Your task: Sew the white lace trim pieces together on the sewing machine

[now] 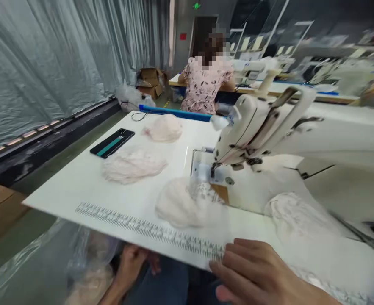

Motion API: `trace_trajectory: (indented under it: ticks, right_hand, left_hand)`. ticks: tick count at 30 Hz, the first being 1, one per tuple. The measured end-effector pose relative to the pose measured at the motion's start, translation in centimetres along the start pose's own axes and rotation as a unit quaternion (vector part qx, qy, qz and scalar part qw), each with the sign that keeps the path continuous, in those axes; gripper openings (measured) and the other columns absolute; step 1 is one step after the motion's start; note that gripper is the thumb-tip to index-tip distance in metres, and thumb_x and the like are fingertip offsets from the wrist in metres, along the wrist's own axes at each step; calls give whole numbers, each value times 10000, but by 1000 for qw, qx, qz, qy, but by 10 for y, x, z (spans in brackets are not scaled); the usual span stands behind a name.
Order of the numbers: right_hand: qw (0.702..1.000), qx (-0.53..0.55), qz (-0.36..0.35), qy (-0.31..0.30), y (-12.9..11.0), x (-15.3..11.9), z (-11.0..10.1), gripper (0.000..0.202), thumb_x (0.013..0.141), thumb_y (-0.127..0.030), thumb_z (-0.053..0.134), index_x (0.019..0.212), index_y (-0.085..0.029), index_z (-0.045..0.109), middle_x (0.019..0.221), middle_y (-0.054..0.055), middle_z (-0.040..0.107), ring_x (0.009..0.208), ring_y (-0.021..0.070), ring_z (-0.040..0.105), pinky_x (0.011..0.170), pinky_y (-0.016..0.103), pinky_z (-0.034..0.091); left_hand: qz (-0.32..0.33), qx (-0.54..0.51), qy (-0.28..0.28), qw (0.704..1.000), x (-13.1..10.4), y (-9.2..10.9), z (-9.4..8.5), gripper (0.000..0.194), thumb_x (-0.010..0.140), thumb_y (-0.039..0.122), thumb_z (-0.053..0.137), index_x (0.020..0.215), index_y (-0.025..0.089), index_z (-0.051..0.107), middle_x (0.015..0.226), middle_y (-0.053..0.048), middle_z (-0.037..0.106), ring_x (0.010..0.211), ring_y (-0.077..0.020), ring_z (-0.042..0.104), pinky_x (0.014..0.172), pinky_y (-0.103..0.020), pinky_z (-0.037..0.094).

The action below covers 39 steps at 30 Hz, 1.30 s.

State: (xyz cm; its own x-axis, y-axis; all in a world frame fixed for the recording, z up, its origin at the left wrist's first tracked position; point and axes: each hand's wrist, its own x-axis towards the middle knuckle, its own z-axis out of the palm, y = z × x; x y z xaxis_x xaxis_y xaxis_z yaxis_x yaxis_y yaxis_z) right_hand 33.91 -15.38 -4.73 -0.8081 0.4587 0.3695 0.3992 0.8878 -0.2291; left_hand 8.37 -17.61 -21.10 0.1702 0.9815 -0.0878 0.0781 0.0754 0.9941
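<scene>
My right hand rests at the table's front edge, fingers stretched over the end of a printed ruler strip, holding nothing. Below the edge, left of centre, is my left hand, its fingers curled and partly hidden by the table; whether they hold anything cannot be made out. A white cloth piece lies between the ruler and the sewing machine, with a patterned part near the needle. Two more pale cloth bundles lie farther left and back.
A dark phone lies on the white table at the left. Scissors and white fabric are at the right. Ahead, a person in a floral top sits at another table. Cardboard boxes stand behind.
</scene>
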Motion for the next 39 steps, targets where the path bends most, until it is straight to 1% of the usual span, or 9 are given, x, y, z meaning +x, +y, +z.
trace_trajectory:
  ticks: [3, 6, 10, 14, 19, 25, 29, 33, 39]
  right_hand:
    - [992, 99, 71, 39, -35, -7, 13, 273, 984, -306, 320, 950, -180, 559, 598, 8, 529, 472, 121, 474, 445, 246, 353]
    - [964, 173, 203, 12, -69, -18, 44, 254, 966, -381, 371, 1047, -197, 525, 742, 23, 597, 610, 117, 571, 555, 210, 436]
    - [932, 223, 278, 71, -94, -28, 96, 404, 880, -550, 456, 1065, -194, 508, 744, 3, 577, 617, 113, 565, 539, 196, 428]
    - [902, 241, 338, 115, -107, -31, 125, 292, 914, -462, 463, 1060, -212, 503, 804, 11, 574, 687, 124, 565, 590, 205, 433]
    - [877, 276, 366, 142, -119, -39, 125, 182, 905, -285, 513, 1077, -230, 533, 855, 41, 576, 746, 145, 560, 644, 217, 454]
    - [845, 355, 357, 179, -118, -43, 120, 103, 861, -223, 547, 954, -199, 583, 848, 52, 549, 713, 141, 525, 587, 223, 427]
    - [837, 361, 371, 179, -114, -44, 120, 98, 822, -247, 594, 895, -182, 597, 782, 26, 495, 628, 115, 461, 527, 212, 363]
    - [839, 350, 371, 192, -114, -45, 120, 91, 827, -229, 575, 890, -178, 617, 764, 25, 493, 651, 120, 477, 555, 214, 370]
    - [786, 392, 428, 215, -113, -45, 125, 209, 878, -292, 530, 723, -158, 567, 673, 13, 534, 588, 100, 501, 532, 196, 381]
  left_hand:
    - [-10, -32, -27, 999, -49, -3, 2, 442, 936, 499, 375, 935, 140, 633, 607, 0, 657, 423, -131, 621, 367, -215, 508]
    - [17, -34, -37, 999, -71, 2, 8, 398, 937, 455, 382, 935, 189, 677, 564, 4, 677, 382, -151, 630, 348, -211, 521]
    - [88, 20, -40, 995, -79, 8, 6, 175, 851, 277, 582, 944, 283, 730, 793, 3, 755, 714, -175, 720, 696, -186, 577]
    - [191, 154, -21, 969, -90, 8, 8, 288, 816, 222, 620, 1084, 309, 677, 1043, 0, 716, 940, -180, 681, 871, -176, 507]
    - [49, 89, 31, 994, -105, 14, 28, 276, 856, 422, 559, 1025, 261, 705, 1036, -52, 714, 981, -220, 656, 827, -230, 542]
    - [-99, -150, -32, 983, -101, 33, 44, 324, 765, 474, 662, 973, 229, 701, 807, -17, 652, 602, -128, 597, 498, -174, 505]
    - [-90, -172, -26, 981, -102, 33, 49, 314, 724, 455, 712, 977, 270, 710, 863, -11, 644, 602, -107, 586, 477, -145, 484]
    - [-27, -70, 10, 997, -104, 33, 51, 294, 740, 440, 699, 1009, 320, 706, 977, -18, 663, 823, -157, 640, 709, -162, 528]
    - [-28, -134, -64, 988, -100, 34, 57, 221, 835, 359, 596, 1021, 283, 686, 797, -4, 578, 558, -111, 596, 457, -168, 496]
